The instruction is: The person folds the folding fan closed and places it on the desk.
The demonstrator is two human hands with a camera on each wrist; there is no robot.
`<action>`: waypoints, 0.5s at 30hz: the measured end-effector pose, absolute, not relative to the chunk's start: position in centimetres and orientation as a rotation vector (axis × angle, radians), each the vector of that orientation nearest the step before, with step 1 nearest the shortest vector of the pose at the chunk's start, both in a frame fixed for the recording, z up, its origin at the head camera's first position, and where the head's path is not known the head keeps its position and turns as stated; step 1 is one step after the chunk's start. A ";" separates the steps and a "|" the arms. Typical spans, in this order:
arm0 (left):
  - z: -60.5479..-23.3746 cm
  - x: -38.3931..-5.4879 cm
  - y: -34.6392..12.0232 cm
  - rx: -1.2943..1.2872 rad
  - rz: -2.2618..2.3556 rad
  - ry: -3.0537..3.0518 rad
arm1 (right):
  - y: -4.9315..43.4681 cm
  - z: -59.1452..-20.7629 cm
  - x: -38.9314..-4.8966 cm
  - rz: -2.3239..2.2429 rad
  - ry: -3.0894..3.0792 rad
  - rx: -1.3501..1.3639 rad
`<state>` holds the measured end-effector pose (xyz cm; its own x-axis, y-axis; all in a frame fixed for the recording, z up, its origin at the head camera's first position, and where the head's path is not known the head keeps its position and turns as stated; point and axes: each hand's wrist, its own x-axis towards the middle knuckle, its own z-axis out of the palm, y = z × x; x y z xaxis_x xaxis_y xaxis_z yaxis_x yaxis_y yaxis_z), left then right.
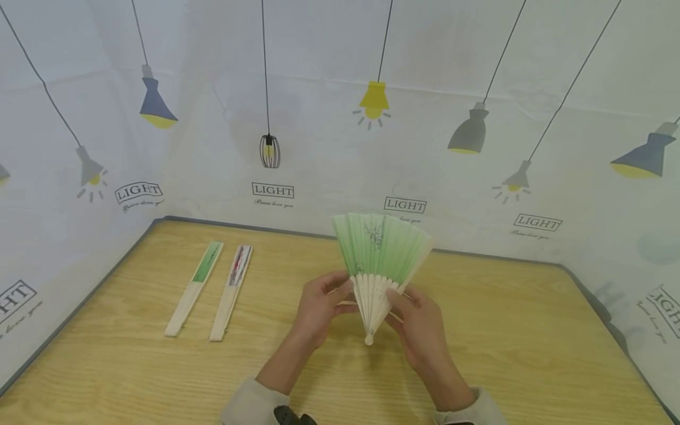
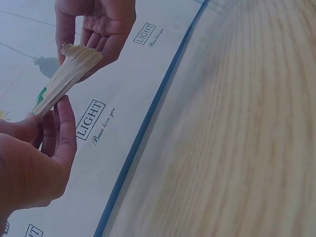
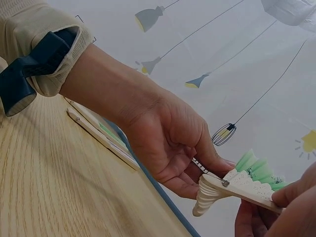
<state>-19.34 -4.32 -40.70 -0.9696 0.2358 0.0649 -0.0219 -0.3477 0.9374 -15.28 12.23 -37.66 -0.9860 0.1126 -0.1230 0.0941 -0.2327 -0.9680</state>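
Note:
A green folding fan (image 1: 379, 245) with pale wooden ribs is held partly spread, its pivot end pointing down toward the person. My left hand (image 1: 322, 304) pinches its left outer rib between thumb and fingers. On the other side my right hand (image 1: 422, 324) grips the right outer rib, thumb on the front of the ribs. In the left wrist view the stacked ribs (image 2: 69, 76) appear edge-on between both hands. The right wrist view shows the pivot pin (image 3: 225, 182) and the pleated green leaf (image 3: 254, 168).
Two folded fans lie side by side on the left of the wooden table (image 1: 122, 366): one with a green strip (image 1: 193, 289), one with a red-and-white pattern (image 1: 231, 293). A white backdrop (image 1: 324, 118) printed with lamps surrounds the table's far and side edges.

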 end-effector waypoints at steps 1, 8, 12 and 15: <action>-40.7 -19.3 -4.3 0.285 2.440 1.694 | 12.2 -37.7 -15.3 2.443 -1.942 -0.261; -40.6 -19.2 -4.3 0.282 2.434 1.690 | 12.2 -37.7 -15.3 2.460 -1.941 -0.256; -40.6 -19.2 -4.3 0.290 2.430 1.685 | 12.2 -37.6 -15.3 2.461 -1.941 -0.256; -40.6 -19.3 -4.3 0.291 2.429 1.680 | 12.1 -37.6 -15.3 2.459 -1.943 -0.251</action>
